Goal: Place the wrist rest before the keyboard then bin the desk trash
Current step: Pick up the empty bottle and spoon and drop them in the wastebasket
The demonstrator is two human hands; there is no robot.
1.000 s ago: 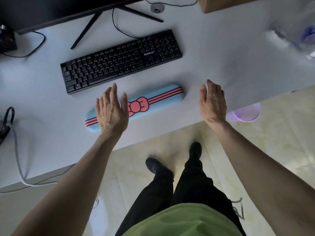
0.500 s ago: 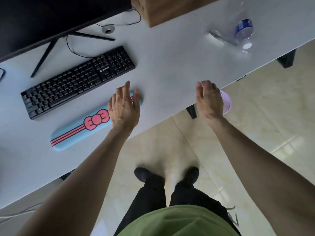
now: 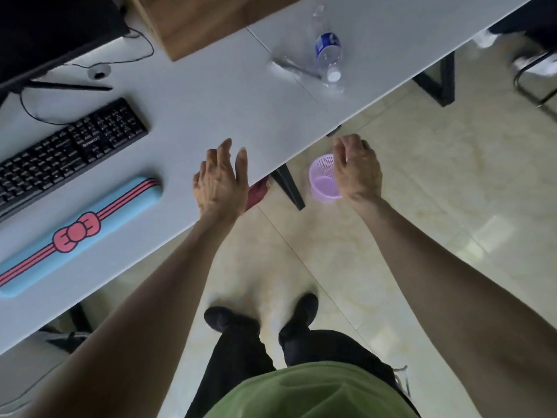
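Observation:
The blue wrist rest [image 3: 81, 233] with a pink bow lies on the white desk [image 3: 211, 116], just in front of the black keyboard [image 3: 66, 152] and parallel to it. A clear plastic bottle [image 3: 328, 54] with a blue label lies on the desk at the far right, beside a crumpled clear wrapper [image 3: 294, 69]. A small purple mesh bin [image 3: 324, 179] stands on the floor below the desk edge. My left hand [image 3: 221, 181] hovers open over the desk's front edge. My right hand [image 3: 357, 167] hangs over the bin, fingers loosely curled and holding nothing.
A monitor [image 3: 51, 34] on a thin stand sits behind the keyboard, with cables trailing. A wooden box [image 3: 205, 19] stands at the back. A black desk leg [image 3: 287, 185] and a red object [image 3: 256, 194] sit under the desk edge. A chair frame [image 3: 533, 76] is at right.
The view has swung right. My left hand has left the wrist rest and moved right along the desk edge. My right hand has gone past the edge to above the bin.

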